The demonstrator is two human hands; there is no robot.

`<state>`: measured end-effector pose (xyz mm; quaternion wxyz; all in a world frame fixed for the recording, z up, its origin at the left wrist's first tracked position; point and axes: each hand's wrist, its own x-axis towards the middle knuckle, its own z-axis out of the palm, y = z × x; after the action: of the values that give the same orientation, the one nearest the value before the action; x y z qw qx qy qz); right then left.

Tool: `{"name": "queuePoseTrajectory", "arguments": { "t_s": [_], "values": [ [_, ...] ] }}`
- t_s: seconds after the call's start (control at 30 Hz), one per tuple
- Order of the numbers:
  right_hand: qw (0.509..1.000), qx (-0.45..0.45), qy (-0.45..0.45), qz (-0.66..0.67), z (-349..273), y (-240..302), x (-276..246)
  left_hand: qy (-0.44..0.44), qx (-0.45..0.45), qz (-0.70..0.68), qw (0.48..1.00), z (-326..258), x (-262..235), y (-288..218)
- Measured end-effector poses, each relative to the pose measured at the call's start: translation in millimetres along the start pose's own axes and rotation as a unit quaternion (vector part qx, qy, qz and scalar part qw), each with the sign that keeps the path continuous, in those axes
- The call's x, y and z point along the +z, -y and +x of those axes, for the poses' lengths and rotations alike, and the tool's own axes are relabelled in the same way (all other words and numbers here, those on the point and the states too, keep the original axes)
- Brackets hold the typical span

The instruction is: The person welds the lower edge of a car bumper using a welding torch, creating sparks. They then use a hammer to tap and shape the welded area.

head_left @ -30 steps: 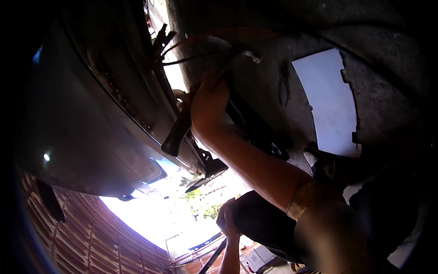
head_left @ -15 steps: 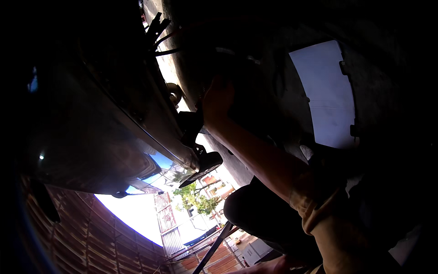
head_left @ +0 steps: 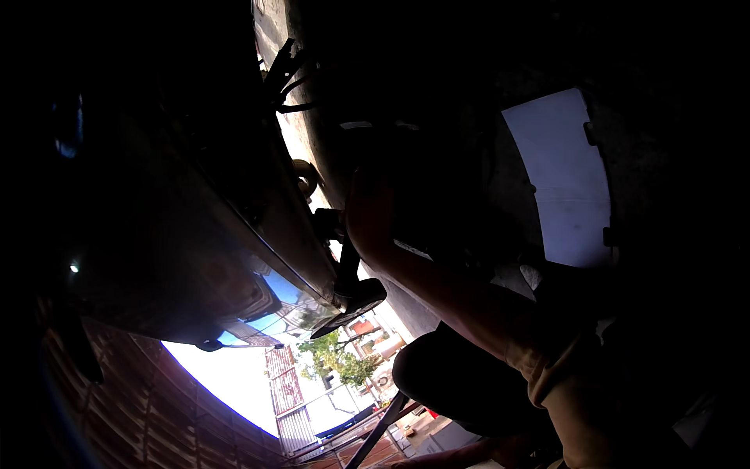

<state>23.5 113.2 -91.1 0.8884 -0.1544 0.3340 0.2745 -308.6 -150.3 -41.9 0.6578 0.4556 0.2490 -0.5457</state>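
Observation:
My right hand [head_left: 369,213] reaches up into deep shadow from the lower right, its rolled tan sleeve [head_left: 574,399] at the elbow. Its fingers are lost in the dark, so what they hold, if anything, is hidden. Right beside the wrist is a dark bracket-like part [head_left: 328,224], at the edge of a glossy, curved vehicle body panel [head_left: 234,273]. A dark bar [head_left: 348,262] runs down from near the wrist to a black rounded piece [head_left: 361,297]. At the bottom edge lies a dim forearm, apparently my left [head_left: 461,455]; its fingers cannot be made out.
A pale curved panel with notched edges [head_left: 558,180] is at the right. Dark cables or strips [head_left: 285,78] hang near the top, above a ring-shaped part [head_left: 305,178]. My dark-clothed knee [head_left: 430,371] is below the arm. Corrugated roofing [head_left: 156,399] and a tree [head_left: 332,359] lie beyond.
The view has shifted slightly and grown darker, with the scene sitting lower. My right hand stays by the bracket; the dark bar below its wrist shows now.

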Motion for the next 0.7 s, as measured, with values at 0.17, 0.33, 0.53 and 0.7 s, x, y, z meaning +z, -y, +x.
{"name": "queuePoseTrajectory", "arguments": {
  "t_s": [0.17,0.33,0.53,0.7],
  "values": [
    [0.883,-0.377,-0.003,-0.279,-20,-9,-1,0.018,0.008,-0.020,1.000,4,-3,-3],
    [0.963,-0.167,0.171,-0.126,-25,-5,-5,0.038,0.018,-0.047,0.998,10,-5,-14],
    [0.948,-0.187,0.125,-0.226,-20,10,-17,0.038,-0.074,-0.072,0.994,-4,7,29],
    [0.963,0.164,0.167,0.136,-31,26,-7,0.034,-0.095,0.019,0.995,-17,8,40]
  ]
}}
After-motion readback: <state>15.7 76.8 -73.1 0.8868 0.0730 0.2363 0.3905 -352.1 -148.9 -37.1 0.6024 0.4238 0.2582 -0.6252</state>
